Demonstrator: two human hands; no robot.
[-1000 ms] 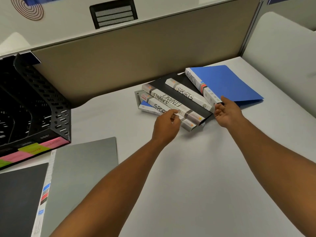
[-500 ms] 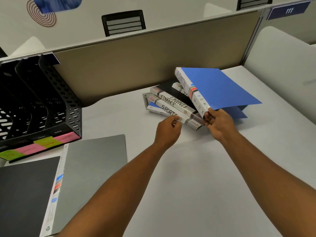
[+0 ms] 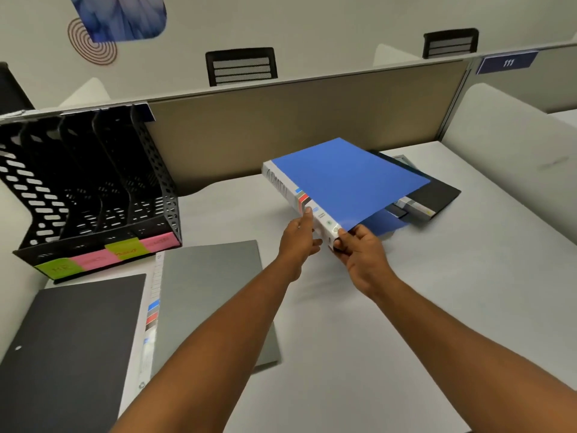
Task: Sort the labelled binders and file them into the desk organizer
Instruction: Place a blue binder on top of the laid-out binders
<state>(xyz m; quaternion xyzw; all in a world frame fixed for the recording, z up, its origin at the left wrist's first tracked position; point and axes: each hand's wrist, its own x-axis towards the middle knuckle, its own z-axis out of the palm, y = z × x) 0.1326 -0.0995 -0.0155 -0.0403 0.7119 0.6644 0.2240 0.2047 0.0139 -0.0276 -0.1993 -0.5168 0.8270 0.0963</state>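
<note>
Organizer: slots empty, colour tabs on front
Blue binder: now lifted off the pile, spine reads ADMIN
Right hand: pinching its near corner
Left hand: fingers straight against the spine, newly joined
Next: likely its matching slot

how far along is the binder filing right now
Done: nothing visibly filed; the black desk organizer shows no binders in its slots. In hand: the blue ADMIN binder, gripped by the right hand with the left hand on its spine. Left: the pile behind it.
</note>
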